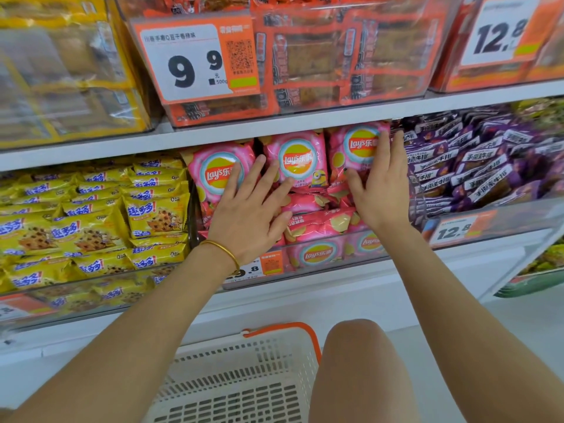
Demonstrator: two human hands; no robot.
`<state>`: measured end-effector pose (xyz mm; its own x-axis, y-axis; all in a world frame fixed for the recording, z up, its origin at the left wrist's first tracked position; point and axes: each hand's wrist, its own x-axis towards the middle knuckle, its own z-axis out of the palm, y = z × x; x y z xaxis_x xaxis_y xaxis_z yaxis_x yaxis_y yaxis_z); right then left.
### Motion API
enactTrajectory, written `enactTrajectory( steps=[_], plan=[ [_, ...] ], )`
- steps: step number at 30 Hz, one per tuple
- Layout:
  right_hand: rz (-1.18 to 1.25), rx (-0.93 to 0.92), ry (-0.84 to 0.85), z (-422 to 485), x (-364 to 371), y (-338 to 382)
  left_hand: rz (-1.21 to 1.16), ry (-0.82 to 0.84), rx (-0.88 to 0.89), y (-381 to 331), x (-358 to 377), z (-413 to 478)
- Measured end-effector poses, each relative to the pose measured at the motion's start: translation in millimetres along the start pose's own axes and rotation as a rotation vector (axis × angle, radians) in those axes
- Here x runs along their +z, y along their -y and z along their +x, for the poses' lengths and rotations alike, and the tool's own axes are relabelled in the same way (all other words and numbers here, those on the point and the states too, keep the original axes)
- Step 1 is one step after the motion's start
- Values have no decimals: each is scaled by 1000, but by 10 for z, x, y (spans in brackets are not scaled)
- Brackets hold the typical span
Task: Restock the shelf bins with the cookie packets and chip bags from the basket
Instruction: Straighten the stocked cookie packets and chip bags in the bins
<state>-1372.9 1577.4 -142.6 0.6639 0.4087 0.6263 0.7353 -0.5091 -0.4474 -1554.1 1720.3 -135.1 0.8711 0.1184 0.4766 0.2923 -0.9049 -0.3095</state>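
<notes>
Head view, white shelf [274, 129]: left hand [247, 218], right hand [381, 190] press chip bags [297, 160], fingers [251, 174] straight.

**Retail shop, snack aisle**

White shelf [274, 126] tiers packed with clear bins [518, 215] of bulk packaged snacks: yellow cookie packets [91, 230], pink chip bags [296, 160], purple packets [473, 166], orange packs [351, 56] above. Orange-framed price tags [195, 61] reading 9.9 and 12.8 on bin fronts, one with a QR code [239, 54]. Perforated plastic basket [244, 377], orange rim, below.
</notes>
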Motion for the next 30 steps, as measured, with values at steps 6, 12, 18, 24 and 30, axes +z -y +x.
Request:
enactTrajectory(
  steps=[6, 12, 18, 24, 30],
  plan=[
    [-88, -221, -103, -81, 17, 279, -80, -65, 5, 33, -132, -81],
    [-241, -433, -52, -122, 247, 632, -7, -63, -281, 105, -148, -205],
    [-398, -427, 42, -32, 371, 533, 1, 9, -271, 255, -40, -134],
    [-402, -425, 44, -43, 368, 504, -26, 26, -229, 328, -30, -110],
    [-226, -360, -101, -152, 165, 440, -32, -33, -227, 287, -65, -160]
  ],
)
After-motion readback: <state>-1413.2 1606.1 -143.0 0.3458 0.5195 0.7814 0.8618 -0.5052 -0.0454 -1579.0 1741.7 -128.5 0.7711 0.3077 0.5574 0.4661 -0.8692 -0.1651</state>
